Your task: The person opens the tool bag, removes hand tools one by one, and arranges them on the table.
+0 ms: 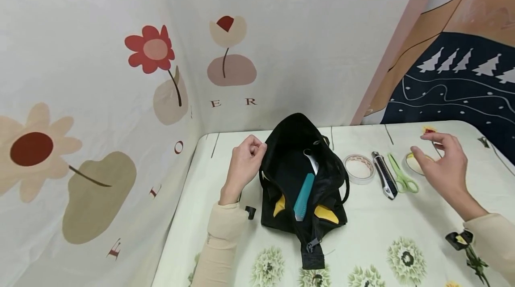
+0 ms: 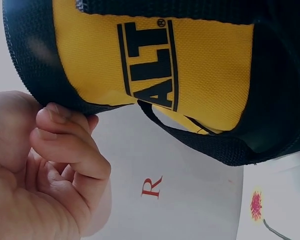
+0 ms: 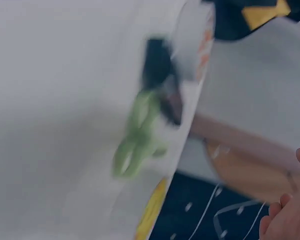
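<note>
A black tool bag with yellow panels (image 1: 277,229) stands unzipped on the table, its mouth facing me. At its left rim my left hand (image 1: 246,159) pinches the fabric between thumb and curled fingers; the left wrist view shows the yellow side with lettering (image 2: 205,65) beside those fingers. Inside the bag lie a teal tool (image 1: 303,197) and a silver metal piece (image 1: 311,161). My right hand (image 1: 446,162) hovers with thumb and fingers apart and nothing between them. Nearest to it is a roll of yellow tape (image 1: 414,164), partly behind the thumb.
Right of the bag lie a clear tape roll (image 1: 360,180), a black and silver box cutter (image 1: 385,175) and light green scissors (image 1: 396,168). The flower-patterned tablecloth (image 1: 362,238) meets a printed cloth wall (image 1: 301,45) at the back.
</note>
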Demonstrator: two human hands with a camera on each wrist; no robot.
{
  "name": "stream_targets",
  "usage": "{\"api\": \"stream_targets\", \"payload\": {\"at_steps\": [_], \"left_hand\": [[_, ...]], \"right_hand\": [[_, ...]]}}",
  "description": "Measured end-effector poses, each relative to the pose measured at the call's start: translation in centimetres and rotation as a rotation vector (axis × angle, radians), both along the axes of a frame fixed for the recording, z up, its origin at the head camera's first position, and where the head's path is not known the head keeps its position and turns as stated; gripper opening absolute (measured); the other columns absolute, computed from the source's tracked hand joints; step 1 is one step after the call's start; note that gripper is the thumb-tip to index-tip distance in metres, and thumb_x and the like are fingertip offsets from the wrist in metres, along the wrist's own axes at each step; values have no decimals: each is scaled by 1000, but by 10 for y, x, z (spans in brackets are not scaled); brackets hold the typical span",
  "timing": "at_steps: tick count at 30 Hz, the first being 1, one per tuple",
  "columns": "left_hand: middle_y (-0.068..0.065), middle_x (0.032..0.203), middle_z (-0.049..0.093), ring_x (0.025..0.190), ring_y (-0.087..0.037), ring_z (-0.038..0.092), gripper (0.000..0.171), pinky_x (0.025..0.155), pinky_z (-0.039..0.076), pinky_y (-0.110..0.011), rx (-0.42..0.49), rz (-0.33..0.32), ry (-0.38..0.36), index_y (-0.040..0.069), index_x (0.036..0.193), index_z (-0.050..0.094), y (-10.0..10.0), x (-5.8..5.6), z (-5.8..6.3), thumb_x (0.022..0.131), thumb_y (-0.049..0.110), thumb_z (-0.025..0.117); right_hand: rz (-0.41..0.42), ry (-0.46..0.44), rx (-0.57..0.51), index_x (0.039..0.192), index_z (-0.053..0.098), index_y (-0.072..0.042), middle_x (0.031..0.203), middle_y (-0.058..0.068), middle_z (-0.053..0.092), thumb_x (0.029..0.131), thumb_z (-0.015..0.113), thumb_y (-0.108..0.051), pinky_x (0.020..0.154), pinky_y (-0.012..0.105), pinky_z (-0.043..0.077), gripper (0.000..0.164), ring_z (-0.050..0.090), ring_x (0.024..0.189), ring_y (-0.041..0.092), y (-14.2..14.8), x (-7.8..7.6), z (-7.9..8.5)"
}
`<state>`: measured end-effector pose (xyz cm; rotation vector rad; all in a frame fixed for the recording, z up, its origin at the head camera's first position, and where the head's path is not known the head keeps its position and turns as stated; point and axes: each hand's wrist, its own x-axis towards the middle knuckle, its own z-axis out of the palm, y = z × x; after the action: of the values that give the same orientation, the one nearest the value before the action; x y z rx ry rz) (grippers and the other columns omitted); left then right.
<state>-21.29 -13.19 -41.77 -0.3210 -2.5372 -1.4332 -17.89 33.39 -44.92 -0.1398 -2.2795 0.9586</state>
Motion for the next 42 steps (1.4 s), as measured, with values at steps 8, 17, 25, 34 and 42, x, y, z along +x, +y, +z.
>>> {"api": "stream_targets", "payload": {"at_steps": [8,17,25,34,42], "left_hand": [[0,68,54,57,-18,49,14,57,38,-31,-103,14,55,4,118,66,5,9,8,111,16,68],[2,64,49,50,-15,44,36,52,34,-29,-303,10,28,-1,137,60,9,24,19,112,23,68],[-2,58,47,44,-18,44,66,47,33,-29,-351,-63,-224,-6,162,42,11,47,34,111,28,67],[3,54,39,40,-13,31,74,43,26,-26,-264,-148,-249,-4,173,25,12,57,43,107,7,56],[4,53,37,40,-12,30,70,44,26,-25,-254,-132,-223,-3,171,32,12,58,43,106,5,55]], "right_hand": [[160,88,-32,127,67,9,119,-36,52,90,82,12,103,7,36,40,47,116,-17,-44,3,14],[360,160,-85,124,67,10,121,-27,60,89,79,19,103,9,43,38,57,114,-7,-92,0,28],[519,198,-155,122,66,13,124,-18,64,90,76,22,102,16,48,35,62,117,-3,-133,-3,38],[608,175,-196,123,65,9,126,15,70,91,76,21,102,18,49,35,64,118,5,-167,-7,47],[685,93,-188,127,65,8,129,23,69,94,78,16,102,19,51,36,66,118,18,-191,-12,48]]}}
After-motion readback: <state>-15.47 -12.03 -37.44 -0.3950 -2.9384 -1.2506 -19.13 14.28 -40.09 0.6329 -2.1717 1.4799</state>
